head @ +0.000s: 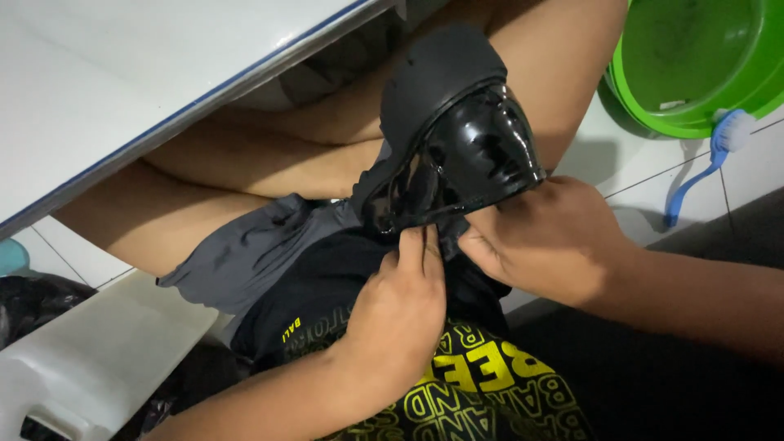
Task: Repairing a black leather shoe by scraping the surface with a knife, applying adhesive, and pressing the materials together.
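Both the left hand [404,306] and the right hand [543,237] close their fingers on a glossy black moulded plastic shell [469,159], gripping its lower edge, wrapped in dark cloth [437,69] above them.

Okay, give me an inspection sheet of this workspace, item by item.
Surface: white tiled floor; a white ledge at upper left.
Job's things: glossy black shoe with a thick sole, sole turned towards the camera, resting over the person's lap.
Clutter: green plastic basin; blue-handled brush; white plastic jug; black bag.
Hands: left hand fingers at the shoe's lower edge; right hand grips its rim.
Cables: nothing seen.
Surroundings: the person's bare legs, grey shorts, black shirt with yellow print.
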